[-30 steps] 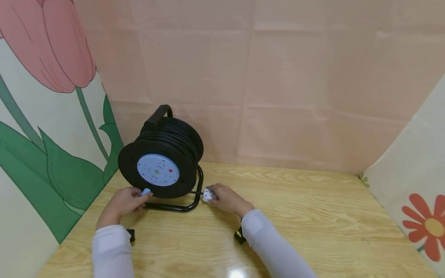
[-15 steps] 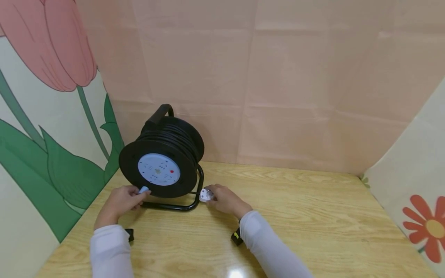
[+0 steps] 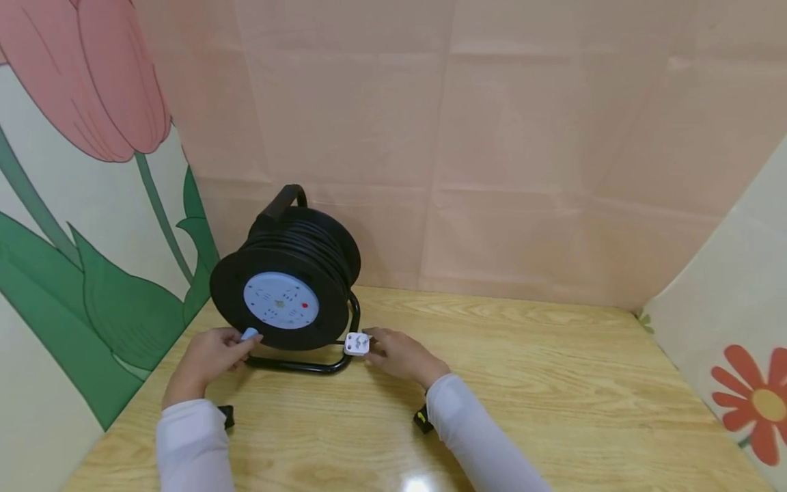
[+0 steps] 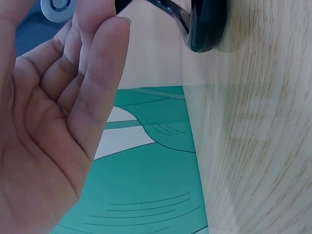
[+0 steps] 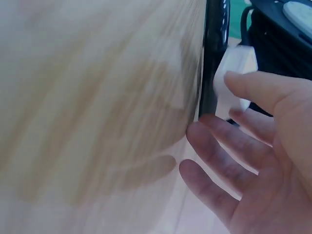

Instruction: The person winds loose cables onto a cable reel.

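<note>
A black cable reel [image 3: 229, 283] with a pale blue socket face [image 3: 281, 301] stands on the table at left of centre, wound with black cable [image 3: 301, 239]. At the lower rim of its disc, my left hand [image 3: 212, 359] pinches a light blue knob [image 3: 249, 333] between thumb and fingers. My right hand [image 3: 402, 355] holds a white plug [image 3: 356, 344] by its right edge, against the reel's black tube stand [image 3: 295, 367]. Its pins face up towards the head view. In the right wrist view the thumb [image 5: 248, 87] lies on the plug and the other fingers are spread apart.
A wooden table [image 3: 541, 383] spreads to the right and in front. Behind it hangs a pinkish cloth [image 3: 492, 157]. Flower-printed panels [image 3: 123, 273] rise at both sides. The reel's carrying handle [image 3: 283, 201] sticks up at the back.
My left hand has shifted slightly left with the knob, and the socket face has turned a little clockwise. My right hand has brought the plug left onto the stand and turned its pins upward.
</note>
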Tool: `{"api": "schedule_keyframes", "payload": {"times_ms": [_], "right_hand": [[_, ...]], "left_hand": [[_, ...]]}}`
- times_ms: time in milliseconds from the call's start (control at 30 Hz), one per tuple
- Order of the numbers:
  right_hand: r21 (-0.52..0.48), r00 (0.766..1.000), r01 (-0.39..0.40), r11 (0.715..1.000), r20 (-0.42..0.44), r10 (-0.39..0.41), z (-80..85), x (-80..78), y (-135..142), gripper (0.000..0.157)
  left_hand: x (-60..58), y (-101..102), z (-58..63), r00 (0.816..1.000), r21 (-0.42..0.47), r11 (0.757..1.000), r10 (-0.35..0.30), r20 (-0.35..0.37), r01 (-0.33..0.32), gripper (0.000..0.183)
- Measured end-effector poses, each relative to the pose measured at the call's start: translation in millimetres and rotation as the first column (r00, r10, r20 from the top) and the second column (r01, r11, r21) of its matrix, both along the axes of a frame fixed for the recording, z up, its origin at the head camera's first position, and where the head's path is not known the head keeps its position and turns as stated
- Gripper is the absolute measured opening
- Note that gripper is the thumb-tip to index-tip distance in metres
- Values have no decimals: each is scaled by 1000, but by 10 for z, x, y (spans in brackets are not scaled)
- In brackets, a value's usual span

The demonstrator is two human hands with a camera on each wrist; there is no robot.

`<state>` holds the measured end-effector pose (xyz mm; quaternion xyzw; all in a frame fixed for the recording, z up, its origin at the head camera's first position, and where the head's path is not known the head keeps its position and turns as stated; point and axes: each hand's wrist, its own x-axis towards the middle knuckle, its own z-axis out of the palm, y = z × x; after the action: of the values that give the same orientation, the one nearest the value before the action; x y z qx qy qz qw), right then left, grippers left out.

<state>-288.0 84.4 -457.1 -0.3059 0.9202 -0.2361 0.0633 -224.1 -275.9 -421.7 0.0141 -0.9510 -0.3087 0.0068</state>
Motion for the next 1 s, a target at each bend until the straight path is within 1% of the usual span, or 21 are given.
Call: {"api": "schedule_keyframes", "payload": {"times_ms": [133, 267, 367, 567, 700, 867, 1000], "right_hand": [[-19, 999, 19, 1000, 50, -18, 7, 36, 186, 53], [-49, 992, 54, 997, 115, -48, 16, 110, 430, 52], [-63, 989, 75, 995, 130, -66, 34, 184, 620, 51], [-96, 985, 140, 985, 111, -129, 70, 331, 964, 47], [-81, 981, 186, 979, 73, -180, 57, 396, 1153, 46], [-58, 980, 198, 978, 17, -198, 62, 480, 1368, 45], [-34, 976, 219, 975, -3, -220, 51, 532, 1522, 47]], "left_hand": [[5, -9, 4, 1000, 13, 1000, 8, -9, -8, 57], [24, -17, 0, 999, 26, 999, 21, -42, -20, 55], [40, -28, 4, 997, 42, 999, 29, -65, -27, 53], [52, -59, 15, 996, 70, 997, 41, -76, -36, 54], [58, -89, 9, 994, 66, 997, 51, -92, -45, 56], [66, -118, 19, 990, 73, 995, 72, -119, -64, 57], [85, -121, 42, 987, 81, 993, 95, -129, -85, 58]]}}
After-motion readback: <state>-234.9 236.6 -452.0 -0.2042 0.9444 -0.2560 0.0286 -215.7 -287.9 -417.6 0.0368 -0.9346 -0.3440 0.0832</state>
